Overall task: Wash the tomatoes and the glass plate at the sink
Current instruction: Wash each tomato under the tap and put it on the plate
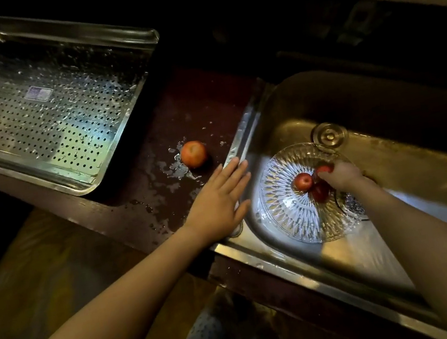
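Left hand [218, 199], fingers spread, braces on the sink rim [242, 131] — right hand [340, 177] curls round a tomato [325, 168] (for rinsing, probably) at the glass plate's [284, 206] two o'clock.

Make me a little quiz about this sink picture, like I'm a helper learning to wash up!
1. True or false: the glass plate lies inside the sink.
2. Where is the lone tomato? A) on the wet counter B) in a basket C) on the floor
3. Fill in: the right hand grips a ____ on the plate.

Key: 1 true; 2 A; 3 tomato.
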Demonstrator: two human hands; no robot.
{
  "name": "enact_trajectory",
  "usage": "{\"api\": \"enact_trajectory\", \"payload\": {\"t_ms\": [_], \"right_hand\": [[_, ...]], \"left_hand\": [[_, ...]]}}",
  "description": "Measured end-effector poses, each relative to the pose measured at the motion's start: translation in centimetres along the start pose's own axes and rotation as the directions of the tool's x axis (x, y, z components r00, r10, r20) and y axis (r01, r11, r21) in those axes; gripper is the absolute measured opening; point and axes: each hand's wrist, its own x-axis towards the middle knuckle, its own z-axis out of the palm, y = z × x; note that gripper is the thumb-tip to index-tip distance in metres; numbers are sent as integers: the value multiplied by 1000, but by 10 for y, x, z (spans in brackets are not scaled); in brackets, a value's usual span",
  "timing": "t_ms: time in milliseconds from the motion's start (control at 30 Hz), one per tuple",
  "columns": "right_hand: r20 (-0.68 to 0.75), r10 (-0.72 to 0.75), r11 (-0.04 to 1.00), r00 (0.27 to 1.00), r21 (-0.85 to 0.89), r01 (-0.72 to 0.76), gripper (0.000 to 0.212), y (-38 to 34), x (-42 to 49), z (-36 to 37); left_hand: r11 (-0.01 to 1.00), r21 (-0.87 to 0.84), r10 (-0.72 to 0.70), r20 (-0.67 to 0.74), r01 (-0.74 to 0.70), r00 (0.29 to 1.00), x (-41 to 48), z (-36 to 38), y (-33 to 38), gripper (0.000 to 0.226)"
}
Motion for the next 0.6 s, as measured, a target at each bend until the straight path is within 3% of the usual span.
{"api": "enact_trajectory", "payload": {"t_ms": [133, 233, 300, 433, 600], "right_hand": [[-8, -50, 998, 999, -35, 50, 36, -22, -12, -33], [-121, -235, 971, 964, 16, 239, 38, -58, -28, -59], [-170, -408, 910, 897, -2, 414, 45, -84, -42, -71], [-84, -702, 712, 707, -87, 697, 49, -138, -70, -78], [87, -839, 530, 537, -97, 843, 62, -194, -88, -56]], "left_hand": [[1000, 15, 20, 46, -20, 999, -1, 0, -3, 59], [998, 28, 59, 64, -61, 996, -7, -3, -7, 63], [996, 34, 85, 82, -88, 993, -17, -6, -11, 65], [994, 44, 99, 116, -105, 988, -40, -8, -24, 68], [993, -20, 119, 133, -117, 984, -49, -15, -31, 68]]}}
